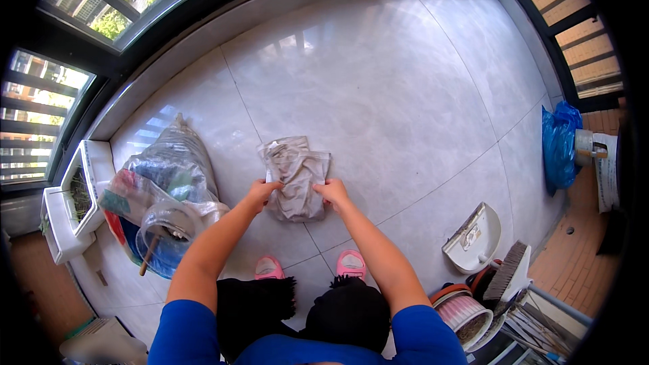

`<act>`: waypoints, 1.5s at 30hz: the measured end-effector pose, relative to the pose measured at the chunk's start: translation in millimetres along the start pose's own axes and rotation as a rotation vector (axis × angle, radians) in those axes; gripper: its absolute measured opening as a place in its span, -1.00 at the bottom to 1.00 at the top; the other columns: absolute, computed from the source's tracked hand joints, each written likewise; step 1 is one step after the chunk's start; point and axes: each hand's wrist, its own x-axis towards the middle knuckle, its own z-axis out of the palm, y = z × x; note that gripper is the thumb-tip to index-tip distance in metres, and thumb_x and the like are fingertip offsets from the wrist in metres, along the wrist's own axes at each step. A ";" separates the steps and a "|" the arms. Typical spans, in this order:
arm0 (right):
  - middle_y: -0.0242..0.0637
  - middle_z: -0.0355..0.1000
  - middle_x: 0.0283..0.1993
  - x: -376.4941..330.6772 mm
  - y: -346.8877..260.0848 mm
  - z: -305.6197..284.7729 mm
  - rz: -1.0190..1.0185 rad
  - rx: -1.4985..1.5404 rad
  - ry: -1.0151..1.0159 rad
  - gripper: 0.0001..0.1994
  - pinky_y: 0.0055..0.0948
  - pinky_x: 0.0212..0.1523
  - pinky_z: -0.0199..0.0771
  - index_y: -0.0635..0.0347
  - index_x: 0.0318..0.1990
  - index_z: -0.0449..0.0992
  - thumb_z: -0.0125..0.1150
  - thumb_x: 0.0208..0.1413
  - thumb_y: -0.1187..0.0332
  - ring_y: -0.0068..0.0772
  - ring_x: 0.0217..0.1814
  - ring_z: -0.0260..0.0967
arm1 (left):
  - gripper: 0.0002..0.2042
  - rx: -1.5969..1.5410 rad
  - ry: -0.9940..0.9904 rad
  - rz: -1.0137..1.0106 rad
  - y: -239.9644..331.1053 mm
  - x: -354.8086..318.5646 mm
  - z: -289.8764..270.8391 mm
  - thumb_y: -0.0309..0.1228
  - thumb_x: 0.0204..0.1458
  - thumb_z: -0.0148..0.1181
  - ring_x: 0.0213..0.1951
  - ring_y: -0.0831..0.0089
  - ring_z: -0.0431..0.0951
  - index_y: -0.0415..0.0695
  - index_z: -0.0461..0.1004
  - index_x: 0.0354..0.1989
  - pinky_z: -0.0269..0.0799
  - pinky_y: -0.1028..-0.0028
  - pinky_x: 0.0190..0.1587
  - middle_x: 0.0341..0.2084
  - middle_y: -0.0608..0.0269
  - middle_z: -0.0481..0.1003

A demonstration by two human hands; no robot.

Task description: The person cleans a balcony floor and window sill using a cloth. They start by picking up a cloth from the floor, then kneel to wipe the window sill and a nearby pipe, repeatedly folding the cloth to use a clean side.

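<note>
A crumpled, greyish-beige cloth (pixel 297 179), folded into a rough rectangle, is in front of my feet, at or just above the tiled floor. My left hand (pixel 263 194) grips its left edge, thumb on top and fingers underneath. On the opposite edge, my right hand (pixel 331 192) has closed in a similar pinch. The fingers beneath the cloth are mostly hidden.
Left of me stand a full plastic bag (pixel 179 155), a clear round container (pixel 169 230) and white planter boxes (pixel 81 189). To the right are a white dustpan (pixel 490 233), a brush (pixel 507 270), stacked pots (pixel 463 318) and a blue bag (pixel 560 149). Railed windows border the tiled floor (pixel 378 81).
</note>
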 end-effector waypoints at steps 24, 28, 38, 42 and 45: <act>-0.34 0.41 -0.14 -275.3 -150.1 14.9 -0.273 0.620 -0.319 -0.69 -0.47 -0.07 0.31 0.27 -0.05 0.36 0.13 0.08 0.34 -0.50 -0.10 0.33 | -0.45 -0.158 -0.312 0.427 100.2 -266.7 -48.3 -0.32 -0.26 0.35 -0.09 0.40 0.42 -0.26 0.36 -0.03 0.31 0.40 -0.03 -0.14 0.11 0.44; -0.25 0.38 -0.09 -370.1 -184.7 5.8 -0.252 0.063 -0.019 -0.68 -0.40 -0.01 0.32 0.24 -0.02 0.32 0.12 0.04 0.43 -0.39 -0.05 0.34 | -0.54 -0.210 -0.265 0.356 111.2 -360.0 -77.4 -0.43 -0.24 0.28 -0.16 0.44 0.46 -0.26 0.40 -0.08 0.33 0.44 -0.06 -0.22 0.21 0.48; -0.01 0.30 -0.03 -580.9 -300.9 103.5 -0.917 -0.671 -0.210 -0.74 -0.30 0.04 0.24 0.25 -0.20 0.43 0.19 -0.05 0.35 -0.07 0.03 0.25 | -0.38 -0.080 0.131 0.604 79.8 -581.7 -160.2 -0.37 -0.41 0.34 -0.18 0.25 0.41 -0.15 0.24 -0.06 0.30 0.36 -0.10 -0.31 0.06 0.41; 0.13 0.24 -0.07 -627.7 -297.5 157.4 -1.054 -0.819 -0.270 -0.68 -0.17 0.01 0.24 0.26 -0.15 0.46 0.21 -0.09 0.33 0.10 -0.01 0.20 | -0.39 -0.468 0.156 0.519 48.3 -656.7 -189.9 -0.42 -0.28 0.31 -0.18 0.38 0.43 -0.20 0.16 0.00 0.33 0.46 -0.12 -0.25 0.08 0.40; 0.12 0.24 -0.08 -677.6 -309.4 219.6 -1.360 -1.071 -0.298 -0.68 -0.19 0.00 0.24 0.25 -0.17 0.46 0.23 -0.11 0.32 0.08 -0.02 0.21 | -0.40 -0.789 0.148 0.407 6.5 -702.7 -216.6 -0.51 -0.21 0.26 -0.15 0.41 0.42 -0.23 0.12 0.04 0.34 0.47 -0.11 -0.20 0.07 0.40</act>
